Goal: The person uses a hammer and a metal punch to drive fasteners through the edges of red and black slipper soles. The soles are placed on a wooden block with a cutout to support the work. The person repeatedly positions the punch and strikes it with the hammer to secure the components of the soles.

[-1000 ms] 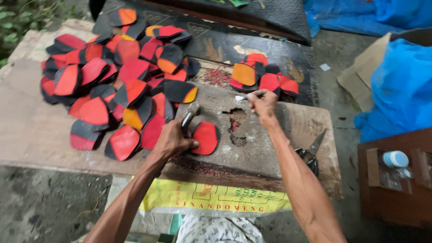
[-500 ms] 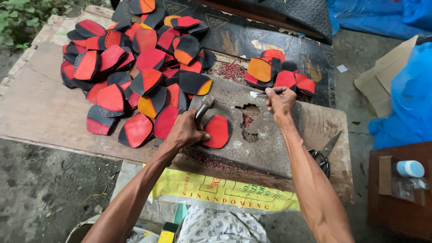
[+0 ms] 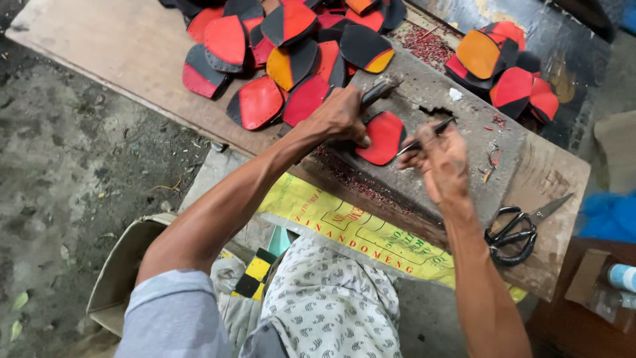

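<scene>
On the grey work block (image 3: 457,126) at the middle of the counter (image 3: 132,53), a red rounded piece (image 3: 384,137) is pinned flat by the fingers of the left hand (image 3: 341,119), which are also wrapped around a dark tool handle (image 3: 376,91). The fingers of the right hand (image 3: 440,162) are pinched together on a thin dark tool (image 3: 424,138), whose end is laid against the right edge of the red piece. A ragged hole (image 3: 437,111) is seen in the block just beyond the piece. Red crumbs are scattered along the near edge of the block. A large heap of red, black and orange pieces (image 3: 285,46) is spread to the left, and a smaller heap (image 3: 507,69) is set to the right. Black scissors (image 3: 517,229) are laid near the right forearm, at the counter's near right corner. A yellow printed sack (image 3: 351,229) is hung below the counter's edge.
</scene>
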